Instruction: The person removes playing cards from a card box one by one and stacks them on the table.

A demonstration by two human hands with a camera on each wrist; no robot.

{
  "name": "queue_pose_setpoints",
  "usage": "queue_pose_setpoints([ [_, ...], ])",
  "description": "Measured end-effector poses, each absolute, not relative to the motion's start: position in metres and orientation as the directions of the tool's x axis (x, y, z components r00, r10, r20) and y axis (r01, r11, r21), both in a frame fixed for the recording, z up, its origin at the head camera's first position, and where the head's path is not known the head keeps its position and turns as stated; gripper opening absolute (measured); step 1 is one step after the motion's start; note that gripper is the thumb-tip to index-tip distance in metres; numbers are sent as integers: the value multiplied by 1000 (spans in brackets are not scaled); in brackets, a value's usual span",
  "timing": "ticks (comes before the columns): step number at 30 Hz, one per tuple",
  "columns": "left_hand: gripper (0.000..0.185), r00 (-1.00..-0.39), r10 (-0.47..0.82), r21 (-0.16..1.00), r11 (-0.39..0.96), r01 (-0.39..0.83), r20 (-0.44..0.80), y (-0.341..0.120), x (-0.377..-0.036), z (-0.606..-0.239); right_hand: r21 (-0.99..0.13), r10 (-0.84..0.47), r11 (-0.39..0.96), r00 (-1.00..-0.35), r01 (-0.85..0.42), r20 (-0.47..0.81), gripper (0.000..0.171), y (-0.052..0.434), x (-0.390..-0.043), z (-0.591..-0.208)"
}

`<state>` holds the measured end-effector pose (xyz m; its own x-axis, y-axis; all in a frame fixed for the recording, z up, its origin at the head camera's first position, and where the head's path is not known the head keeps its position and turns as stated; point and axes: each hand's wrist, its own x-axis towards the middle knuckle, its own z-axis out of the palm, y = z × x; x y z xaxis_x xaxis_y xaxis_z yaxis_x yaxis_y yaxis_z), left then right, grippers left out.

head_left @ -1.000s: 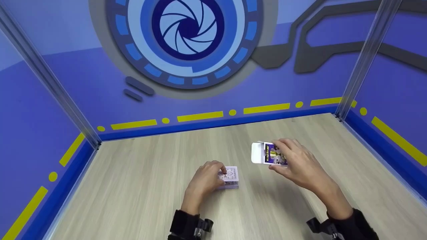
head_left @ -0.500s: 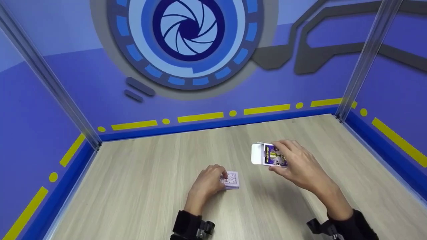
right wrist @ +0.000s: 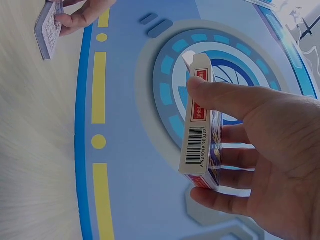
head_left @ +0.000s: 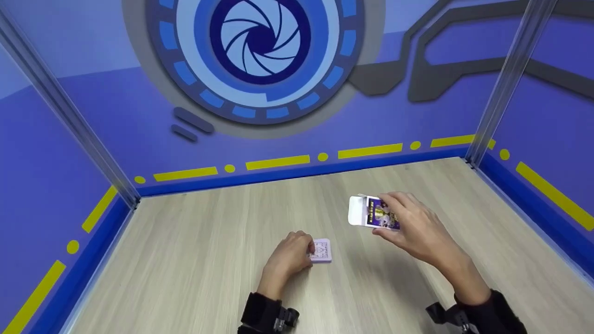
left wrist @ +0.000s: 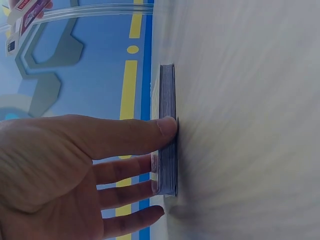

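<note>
A: Where is the deck of cards (head_left: 321, 251)?

B: Lower centre of the head view, lying on the wooden table (head_left: 195, 260). The left hand (head_left: 287, 261) pinches its edges between thumb and fingers.

A: And the other hand?

B: The right hand (head_left: 417, 229), right of centre, grips the card box (head_left: 371, 213) above the table, its white flap open toward the left.

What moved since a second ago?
The left hand has slid the deck of cards a little nearer the person, gripping it throughout. The right hand still holds the open card box above the table, hardly shifted.
</note>
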<state>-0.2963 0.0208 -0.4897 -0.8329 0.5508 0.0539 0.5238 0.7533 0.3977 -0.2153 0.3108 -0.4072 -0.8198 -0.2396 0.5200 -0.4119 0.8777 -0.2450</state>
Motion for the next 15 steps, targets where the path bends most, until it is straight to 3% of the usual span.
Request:
queue_pose_setpoints([
  [7,26,-848,529,433,755,492,41,22,-295,-491,-246,-241,877,-820,-414,519,68,311,-216,-406],
  [15,25,-846,530,398,765,507,59,23,-294,-491,-255,-237,875,-825,-410,513,69,311,-215,-407],
])
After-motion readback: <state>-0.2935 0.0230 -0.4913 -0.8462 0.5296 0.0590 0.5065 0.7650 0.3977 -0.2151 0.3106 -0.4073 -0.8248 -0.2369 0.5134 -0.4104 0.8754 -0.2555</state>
